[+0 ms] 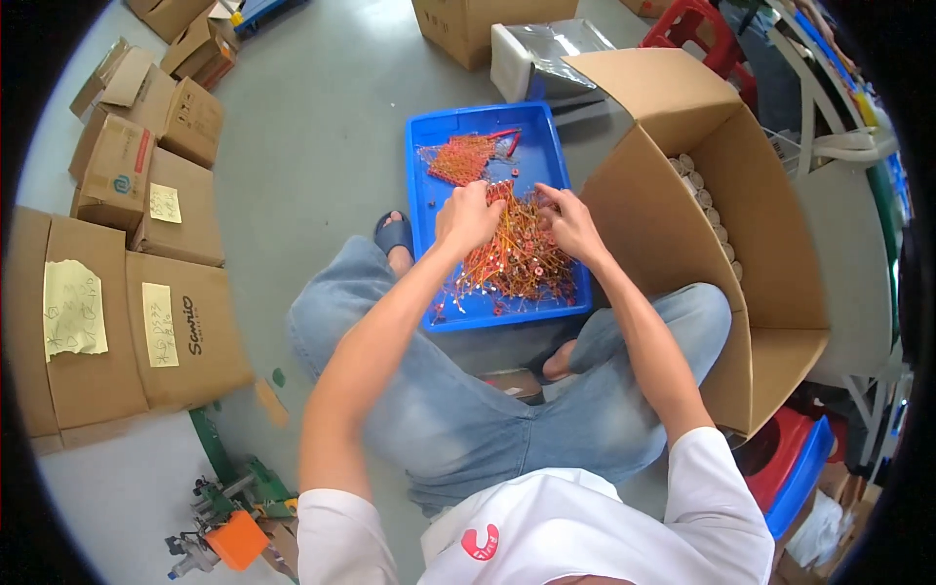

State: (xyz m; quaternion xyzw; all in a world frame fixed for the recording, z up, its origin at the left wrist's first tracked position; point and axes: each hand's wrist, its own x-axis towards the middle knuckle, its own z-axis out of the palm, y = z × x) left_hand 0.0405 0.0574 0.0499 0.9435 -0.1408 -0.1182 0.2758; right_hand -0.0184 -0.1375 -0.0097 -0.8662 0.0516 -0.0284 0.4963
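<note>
Head view: strand pile [522, 258] is spread in the blue tray [478, 117], between both hands and toward the body — thin, wiry, red-orange, tangled, no single long axis. Left hand [468, 216] is curled at its upper-left edge, right hand [573, 226] half-curled at upper right; grip can't be told on either. Tray: smooth, rectangular, plastic-looking — flatter bundle [460, 159] laid at far end.
</note>
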